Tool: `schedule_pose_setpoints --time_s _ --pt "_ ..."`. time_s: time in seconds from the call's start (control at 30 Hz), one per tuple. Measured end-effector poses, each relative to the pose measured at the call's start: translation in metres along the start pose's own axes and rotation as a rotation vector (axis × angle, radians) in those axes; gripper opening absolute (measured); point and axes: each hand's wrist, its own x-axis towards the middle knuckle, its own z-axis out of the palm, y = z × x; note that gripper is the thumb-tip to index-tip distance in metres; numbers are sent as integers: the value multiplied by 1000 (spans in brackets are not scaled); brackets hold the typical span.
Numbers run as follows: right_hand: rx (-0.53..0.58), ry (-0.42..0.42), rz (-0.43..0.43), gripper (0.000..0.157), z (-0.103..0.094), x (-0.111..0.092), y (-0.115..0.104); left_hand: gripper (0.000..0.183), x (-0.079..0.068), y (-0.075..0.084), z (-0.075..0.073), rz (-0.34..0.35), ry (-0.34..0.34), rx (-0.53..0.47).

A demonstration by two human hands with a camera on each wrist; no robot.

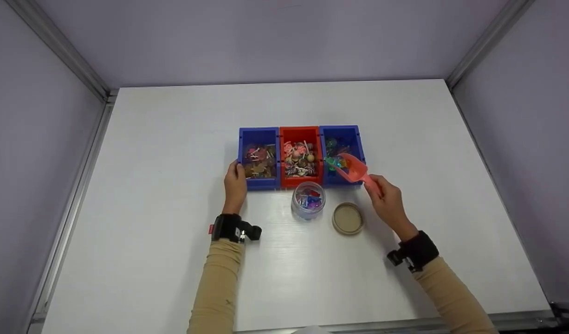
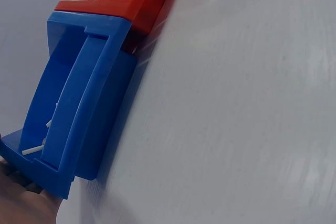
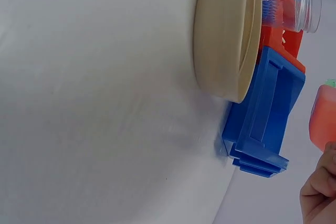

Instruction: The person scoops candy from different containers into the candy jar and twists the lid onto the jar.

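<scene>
Over the right blue bin point(image 1: 341, 134), the right hand point(image 1: 389, 200) has its grip curled round a pink scoop point(image 1: 357, 170) bearing shiny pieces point(image 1: 336, 162), while the left hand point(image 1: 236, 186) pinches the left blue bin point(image 1: 261, 183) — probably to steady it.

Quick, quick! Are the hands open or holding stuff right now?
Left hand: closed, holding the side of the left blue bin.
Right hand: closed, holding the pink scoop by its handle.

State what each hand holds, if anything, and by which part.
Right hand: pink plastic scoop, by its handle. Left hand: touches the outer side of the leftmost blue plastic bin; any grip is unclear.
</scene>
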Motion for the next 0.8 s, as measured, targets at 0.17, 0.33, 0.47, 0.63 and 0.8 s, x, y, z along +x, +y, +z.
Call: schedule_pose_setpoints --time_s 0.17,0.33,0.47,0.63,0.8 --pt "18 -27 -53 17 -5 -1 -21 42 0 0 0 -10 1 -9" --pt "50 -82 -64 17 -12 -2 -47 43 -1 1 0 -9 2 -6" --pt "76 -116 -80 18 -12 -5 -48 44 -1 1 0 -3 0 0" --pt "94 -147 -95 19 -12 -8 -48 43 -2 1 0 4 7 0" --pt "89 -196 -63 20 -12 -13 -48 43 -1 1 1 2 11 -6"
